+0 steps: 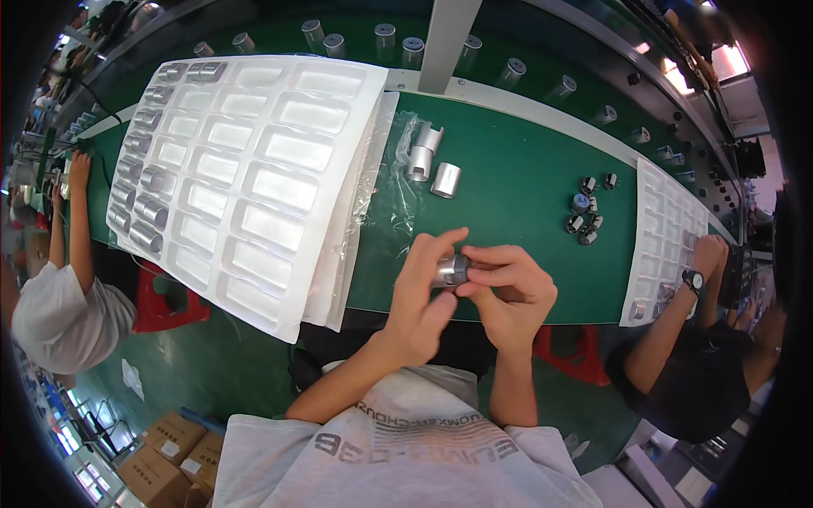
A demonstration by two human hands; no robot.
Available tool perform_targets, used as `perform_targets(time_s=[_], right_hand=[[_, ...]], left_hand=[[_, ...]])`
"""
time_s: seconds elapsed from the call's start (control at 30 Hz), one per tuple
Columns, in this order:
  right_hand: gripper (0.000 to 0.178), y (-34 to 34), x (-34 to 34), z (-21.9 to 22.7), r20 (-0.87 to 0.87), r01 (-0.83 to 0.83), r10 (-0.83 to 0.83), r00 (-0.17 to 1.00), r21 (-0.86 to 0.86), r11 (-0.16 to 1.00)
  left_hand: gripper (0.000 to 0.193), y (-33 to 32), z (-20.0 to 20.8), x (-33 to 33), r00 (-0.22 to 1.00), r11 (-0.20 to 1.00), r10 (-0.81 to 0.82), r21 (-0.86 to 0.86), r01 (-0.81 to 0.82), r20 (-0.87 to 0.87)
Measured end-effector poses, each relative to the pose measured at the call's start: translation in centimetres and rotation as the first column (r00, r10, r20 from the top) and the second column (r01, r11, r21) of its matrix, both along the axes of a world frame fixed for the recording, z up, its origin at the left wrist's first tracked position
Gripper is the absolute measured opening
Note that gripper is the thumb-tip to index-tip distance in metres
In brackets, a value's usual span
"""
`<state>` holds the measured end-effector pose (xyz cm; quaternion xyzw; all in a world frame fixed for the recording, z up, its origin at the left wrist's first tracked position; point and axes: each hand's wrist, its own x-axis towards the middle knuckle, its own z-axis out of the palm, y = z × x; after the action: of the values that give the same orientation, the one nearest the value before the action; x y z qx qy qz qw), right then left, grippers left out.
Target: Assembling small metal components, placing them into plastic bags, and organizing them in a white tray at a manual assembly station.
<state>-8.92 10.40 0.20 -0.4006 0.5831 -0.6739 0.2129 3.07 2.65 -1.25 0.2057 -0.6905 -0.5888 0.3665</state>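
Observation:
In front of me, near the table's front edge, my left hand (pixel 413 300) is closed round a silver metal cylinder (pixel 443 272). My right hand (pixel 515 292) pinches a dark grey part (pixel 459 268) at the cylinder's right end. Whether that part sits in the cylinder or only against it, I cannot tell. Beyond my hands, a silver sleeve (pixel 446 180) stands alone. Two more silver sleeves (pixel 420 162) are beside it, touching, with cut-outs in their rims. To the right lies a group of several small black-and-silver parts (pixel 580 203).
A stack of white moulded trays (pixel 292 173) covers the left, its left pockets holding silver cylinders. Clear plastic film (pixel 405 199) lies beside it. Behind a rail, a green conveyor carries spaced cylinders (pixel 384 35). Co-workers sit at both sides; the right one's hand (pixel 710 254) is over another tray (pixel 656 229).

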Motion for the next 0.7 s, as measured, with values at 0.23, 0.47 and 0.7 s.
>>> perform_targets(time_s=[0.23,0.47,0.7], right_hand=[[0.013,0.7,-1.5,1.0,0.014,-0.046,0.045,0.999,0.063,0.997],[0.03,1.8,-15.0,1.5,-0.904,0.707,-0.187,0.384,0.158,0.689],[0.023,1.0,-19.5,-0.7,-0.838,0.638,-0.025,0.545,0.395,0.661]], left_hand=[[0.03,-1.1,-0.2,-0.2,0.98,0.818,-0.121,0.544,0.188,-0.157],[0.033,-0.9,-2.3,1.1,0.99,0.955,-0.143,0.267,0.132,0.019],[0.035,-1.8,-2.1,0.1,0.986,0.963,-0.148,0.24,0.126,0.078]])
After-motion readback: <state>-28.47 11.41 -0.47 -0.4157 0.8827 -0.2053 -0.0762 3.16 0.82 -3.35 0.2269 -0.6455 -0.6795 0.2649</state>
